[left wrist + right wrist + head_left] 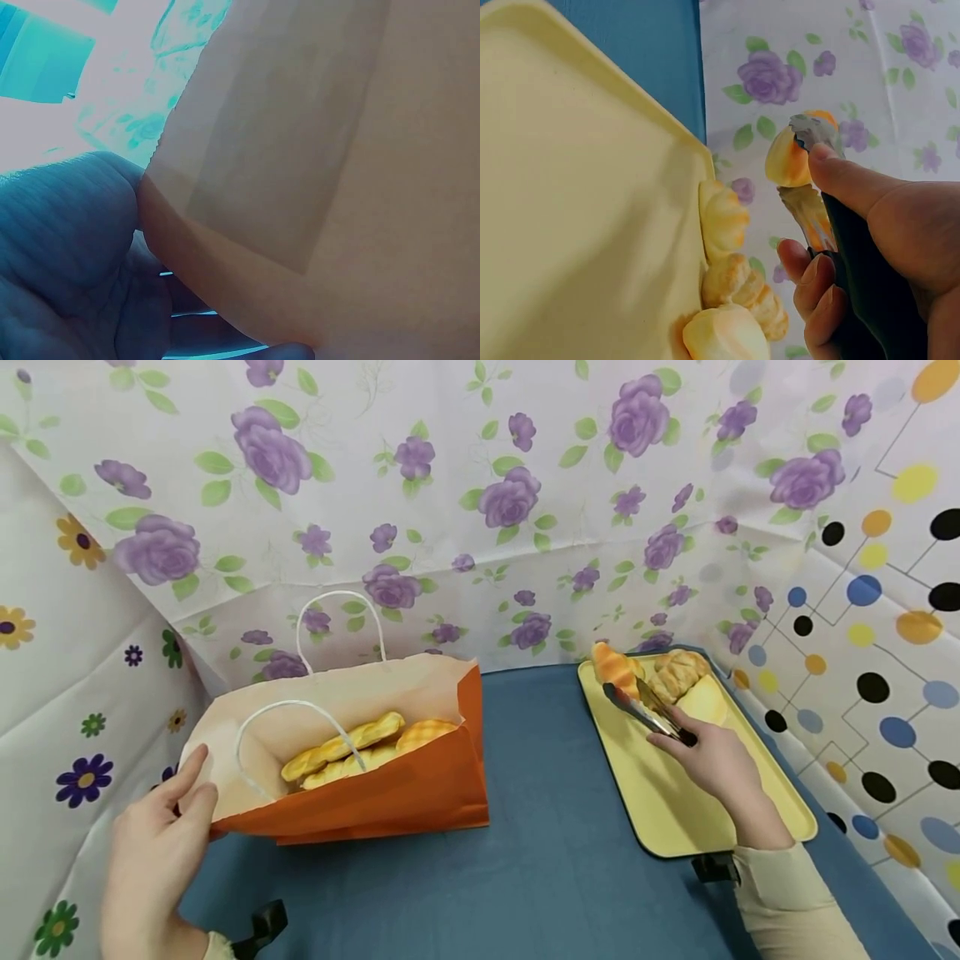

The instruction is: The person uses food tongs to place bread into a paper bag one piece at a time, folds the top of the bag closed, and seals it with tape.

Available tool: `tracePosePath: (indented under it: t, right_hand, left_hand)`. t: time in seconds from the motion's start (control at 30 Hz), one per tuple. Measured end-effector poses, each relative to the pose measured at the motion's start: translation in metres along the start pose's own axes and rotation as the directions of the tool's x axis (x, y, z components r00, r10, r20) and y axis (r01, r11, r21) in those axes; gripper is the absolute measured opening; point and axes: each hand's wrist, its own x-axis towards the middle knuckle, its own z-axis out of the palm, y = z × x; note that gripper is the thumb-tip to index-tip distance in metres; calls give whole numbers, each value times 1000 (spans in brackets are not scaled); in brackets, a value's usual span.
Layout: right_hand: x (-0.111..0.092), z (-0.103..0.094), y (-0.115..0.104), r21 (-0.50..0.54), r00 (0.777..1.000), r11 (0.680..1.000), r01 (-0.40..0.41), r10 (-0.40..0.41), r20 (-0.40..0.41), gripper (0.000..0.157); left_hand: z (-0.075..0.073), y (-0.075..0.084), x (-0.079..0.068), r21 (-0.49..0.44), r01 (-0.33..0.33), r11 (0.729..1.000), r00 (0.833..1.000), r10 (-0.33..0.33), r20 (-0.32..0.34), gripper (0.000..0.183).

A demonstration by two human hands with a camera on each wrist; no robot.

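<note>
My left hand [153, 852] pinches the left rim of an orange paper bag [390, 802] with white handles. Its mouth faces up, and several yellow-brown bread pieces [345, 747] lie inside. In the left wrist view the thumb and fingers are around the edge of the paper [420, 187]. My right hand [716, 760] holds metal tongs [645, 714] with dark grips above a yellow tray [667, 810]. Between the tong tips is an orange-tan bread piece [786, 159], raised above the tray's far end. Other breads [731, 292] lie along that end, one of them twisted.
A blue cloth [540, 827] covers the table between bag and tray. Flowered sheeting [450, 510] rises behind, and dotted sheeting [885, 677] stands close to the tray's right side. More flowered sheeting [82, 693] borders the left.
</note>
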Motion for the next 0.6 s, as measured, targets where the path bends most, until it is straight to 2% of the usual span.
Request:
tracePosePath:
  t: [0.17,0.37,0.6]
  right_hand:
    - [-4,1,-8,30,1000,999,19,-19,-16,85]
    - [-7,1,-19,78,997,995,55,-50,-54,84]
    - [-4,1,-29,210,994,974,84,-67,-89,80]
  left_hand:
    - [1,1,-3,6,-11,1000,1000,11,-21,56]
    - [0,1,-3,7,-18,1000,1000,19,-7,56]
    - [-2,-1,-4,38,-87,996,996,88,-20,56]
